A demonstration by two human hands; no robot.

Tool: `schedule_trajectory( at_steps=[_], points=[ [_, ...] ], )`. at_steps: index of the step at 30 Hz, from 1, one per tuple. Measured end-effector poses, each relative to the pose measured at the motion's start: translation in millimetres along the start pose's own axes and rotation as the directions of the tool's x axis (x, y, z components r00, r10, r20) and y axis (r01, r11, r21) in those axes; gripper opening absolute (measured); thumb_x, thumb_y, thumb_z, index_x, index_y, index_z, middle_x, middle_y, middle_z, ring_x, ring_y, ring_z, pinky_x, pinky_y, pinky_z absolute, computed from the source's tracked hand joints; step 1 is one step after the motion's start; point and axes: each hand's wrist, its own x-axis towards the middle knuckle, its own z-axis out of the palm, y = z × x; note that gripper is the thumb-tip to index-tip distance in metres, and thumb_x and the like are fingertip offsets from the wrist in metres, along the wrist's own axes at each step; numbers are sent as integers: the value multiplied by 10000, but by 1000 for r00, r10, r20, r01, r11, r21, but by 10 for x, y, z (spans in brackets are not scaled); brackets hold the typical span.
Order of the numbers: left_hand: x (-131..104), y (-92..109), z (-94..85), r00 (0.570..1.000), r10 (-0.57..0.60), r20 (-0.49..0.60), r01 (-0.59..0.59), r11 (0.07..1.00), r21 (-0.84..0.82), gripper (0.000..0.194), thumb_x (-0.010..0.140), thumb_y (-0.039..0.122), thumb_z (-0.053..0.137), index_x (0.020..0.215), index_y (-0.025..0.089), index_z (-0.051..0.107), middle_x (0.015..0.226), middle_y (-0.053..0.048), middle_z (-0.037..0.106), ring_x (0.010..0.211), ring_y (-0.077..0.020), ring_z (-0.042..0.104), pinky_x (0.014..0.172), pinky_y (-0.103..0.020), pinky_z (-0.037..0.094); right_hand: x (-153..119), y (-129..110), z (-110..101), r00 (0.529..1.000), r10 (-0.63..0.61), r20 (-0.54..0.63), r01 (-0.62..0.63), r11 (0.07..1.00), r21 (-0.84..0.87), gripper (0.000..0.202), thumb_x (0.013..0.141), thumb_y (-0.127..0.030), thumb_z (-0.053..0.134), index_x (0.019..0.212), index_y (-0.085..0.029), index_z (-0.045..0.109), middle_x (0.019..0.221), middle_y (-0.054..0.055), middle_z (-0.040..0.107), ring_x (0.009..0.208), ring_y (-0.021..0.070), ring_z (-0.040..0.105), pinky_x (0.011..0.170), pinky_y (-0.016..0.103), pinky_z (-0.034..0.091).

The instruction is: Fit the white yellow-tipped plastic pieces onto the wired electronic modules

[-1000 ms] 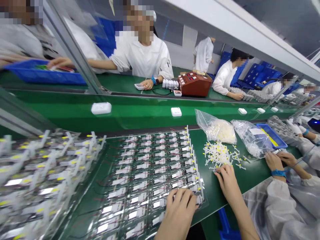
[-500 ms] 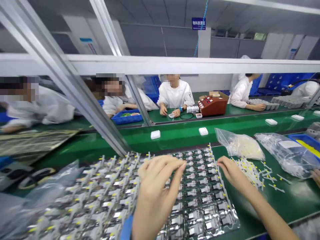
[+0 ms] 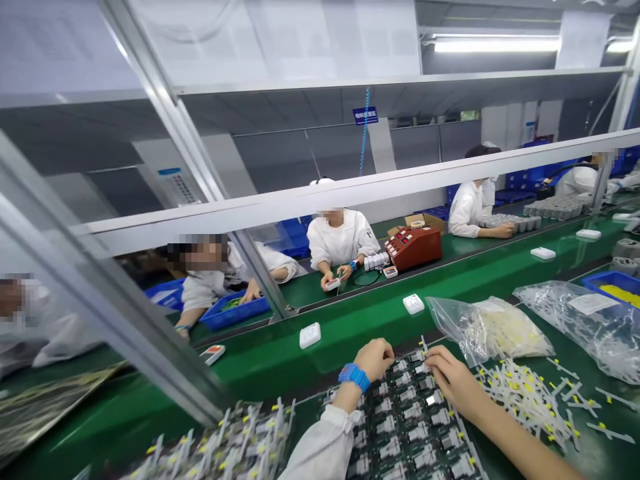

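My left hand point(image 3: 376, 357), a blue watch point(image 3: 354, 378) on its wrist, is over the far left corner of a tray of small circuit boards point(image 3: 395, 423). Its fingers are curled closed, and what they hold, if anything, is hidden. My right hand point(image 3: 450, 373) is closed at the tray's far right corner, thumb and fingertips together; whatever is in them cannot be made out. A thin white stick with a yellow piece point(image 3: 423, 344) stands just beyond its fingertips. Similar white sticks with yellow pieces point(image 3: 530, 400) lie piled to the right.
More boards with upright white sticks point(image 3: 235, 440) fill the left front. Clear plastic bags point(image 3: 465, 327) lie behind the pile. White square devices point(image 3: 310, 335) rest on the green conveyor belt point(image 3: 360, 333). A metal post point(image 3: 165, 347) rises at left. Several co-workers sit opposite, near a red-brown instrument point(image 3: 415, 249).
My left hand has moved forward and right, from above the middle of the boards to the tray's far edge. My right hand stays near the far right corner. The camera view has tilted.
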Motion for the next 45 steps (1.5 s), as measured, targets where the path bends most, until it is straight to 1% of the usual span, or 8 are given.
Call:
schedule_trajectory(
  at_steps=[2,7,12,16,20,27,35,45],
  points=[
    [84,-58,89,999,18,46,-18,1000,18,248,922,336,593,1090,155,620,1101,-64,648,951,-198,639,829,-401,542,-22,24,30,999,-22,-43,19,996,-87,285,961,-129,365,1033,-212,627,1124,110,521,771,158,604,718,310,537],
    [100,-145,260,999,31,22,-31,999,-15,66,807,224,679,851,215,727,1024,-42,662,1035,-227,615,872,-318,478,-31,-12,120,989,-43,-139,17,982,-189,287,930,-91,396,985,-214,649,880,33,382,676,152,482,598,276,490],
    [10,-179,343,999,36,-19,-37,997,-71,144,836,246,588,909,222,709,1047,-58,634,1022,-234,591,857,-325,450,-68,-45,219,985,34,-168,-59,988,-145,283,935,-109,389,892,-219,646,938,42,368,685,148,498,611,298,485],
    [-7,-143,366,999,22,-25,-24,997,-79,193,782,302,644,948,207,671,1085,-72,604,1058,-263,557,869,-357,437,-73,-69,251,979,172,-109,-175,984,-20,285,964,-151,364,841,-204,615,1098,88,436,686,136,561,672,327,499],
    [18,-133,380,999,5,-34,-8,996,-87,193,787,311,650,934,186,648,1066,-82,593,1054,-272,553,854,-367,435,-48,-104,224,978,202,-57,-199,978,64,217,958,-168,389,845,-215,568,915,51,507,782,185,582,701,315,488],
    [7,-168,271,999,19,-27,-22,989,-147,144,756,293,700,854,202,648,1019,-62,623,1016,-266,580,832,-347,433,-18,-124,134,971,240,6,-239,966,99,129,949,-244,462,915,-214,582,904,40,518,616,139,522,604,291,474],
    [-115,-86,16,956,292,20,-262,883,-389,208,901,327,523,927,204,688,941,-15,727,862,-178,645,772,-239,465,8,-165,99,974,220,60,-225,970,91,189,988,-267,430,948,-223,610,910,36,556,720,158,574,642,271,486],
    [-146,7,27,889,456,-26,-411,773,-483,294,957,318,445,1009,196,707,981,-24,730,875,-171,651,808,-226,465,13,-179,40,976,196,98,-198,980,10,177,999,-228,403,969,-219,577,899,27,540,818,172,582,753,291,476]
  ],
)
